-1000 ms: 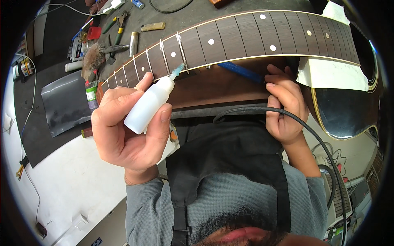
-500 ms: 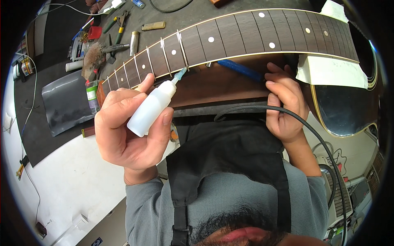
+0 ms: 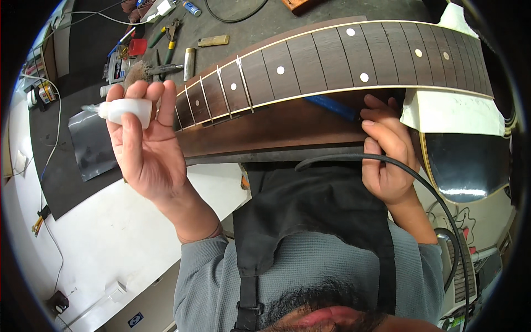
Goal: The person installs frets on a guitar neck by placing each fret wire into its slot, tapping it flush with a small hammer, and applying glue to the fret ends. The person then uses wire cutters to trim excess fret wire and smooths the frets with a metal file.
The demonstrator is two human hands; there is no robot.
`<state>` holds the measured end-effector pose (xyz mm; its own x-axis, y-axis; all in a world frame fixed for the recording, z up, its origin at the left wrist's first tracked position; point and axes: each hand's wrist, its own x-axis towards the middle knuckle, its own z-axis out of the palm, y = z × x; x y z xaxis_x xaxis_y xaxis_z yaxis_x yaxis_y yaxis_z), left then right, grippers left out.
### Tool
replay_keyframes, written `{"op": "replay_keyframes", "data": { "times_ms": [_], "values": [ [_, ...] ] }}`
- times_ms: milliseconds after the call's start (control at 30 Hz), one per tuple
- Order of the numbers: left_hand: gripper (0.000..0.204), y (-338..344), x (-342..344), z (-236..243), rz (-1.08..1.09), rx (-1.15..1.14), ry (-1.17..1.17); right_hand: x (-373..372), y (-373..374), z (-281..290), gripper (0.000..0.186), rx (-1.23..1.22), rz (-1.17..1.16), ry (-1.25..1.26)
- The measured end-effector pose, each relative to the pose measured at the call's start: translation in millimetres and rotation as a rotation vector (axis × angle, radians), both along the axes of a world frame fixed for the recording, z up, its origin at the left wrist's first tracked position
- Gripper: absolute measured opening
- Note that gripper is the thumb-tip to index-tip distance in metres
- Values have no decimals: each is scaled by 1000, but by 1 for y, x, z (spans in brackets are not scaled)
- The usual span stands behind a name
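My left hand (image 3: pixel 152 146) is closed on a small white squeeze bottle (image 3: pixel 130 112) with a narrow translucent nozzle. The bottle lies sideways across the raised fingers, palm up, its nozzle pointing left, beside the guitar neck (image 3: pixel 326 58). Silvery frets cross the left part of the dark fingerboard; farther right there are bare slots and white dot inlays. My right hand (image 3: pixel 390 152) sits below the neck, fingers loosely curled and apart. Its fingertips are close to the end of a blue rod-like handle (image 3: pixel 332 108), partly hidden under the neck. Whether they touch it is unclear.
White paper (image 3: pixel 451 113) covers the guitar body's edge beside the neck. A black cable (image 3: pixel 398 162) passes across my right hand. Pliers (image 3: pixel 172 41), a hammer (image 3: pixel 163 69), a metal cylinder (image 3: pixel 189 63) and a lighter-shaped piece (image 3: pixel 213 41) lie on the bench behind.
My left hand has drawn the bottle away from the fret, moving left and turning palm up, so the nozzle swings from the fingerboard to the left. My right hand keeps its pose.
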<state>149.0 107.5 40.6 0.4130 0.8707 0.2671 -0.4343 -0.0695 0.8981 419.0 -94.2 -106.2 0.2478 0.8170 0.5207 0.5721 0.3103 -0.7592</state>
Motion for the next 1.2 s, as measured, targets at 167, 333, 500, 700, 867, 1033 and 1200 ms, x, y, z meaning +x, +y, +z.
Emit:
{"op": "replay_keyframes", "data": {
  "times_ms": [167, 333, 500, 700, 867, 1033, 1200],
  "values": [
    [36, 18, 18, -3, 201, 171, 231, 4, 4, 6, 46, -49, 43, 7],
    [35, 23, 33, -3, 264, 197, 397, 13, 4, 8, 42, -62, 89, -70],
    [37, 23, 36, -4, 301, 184, 453, 4, 7, 10, 37, -42, 9, -123],
    [37, 18, 36, -3, 341, 190, 491, 21, 0, -13, 37, 17, 129, -291],
    [37, 17, 38, -3, 348, 190, 506, 16, 2, 1, 39, -15, 84, -274],
    [37, 18, 34, -6, 318, 195, 474, 13, 6, 15, 42, -113, 75, -123],
    [36, 12, 31, -7, 309, 215, 435, 10, 6, 18, 43, -191, 95, -117]
  ]
}}
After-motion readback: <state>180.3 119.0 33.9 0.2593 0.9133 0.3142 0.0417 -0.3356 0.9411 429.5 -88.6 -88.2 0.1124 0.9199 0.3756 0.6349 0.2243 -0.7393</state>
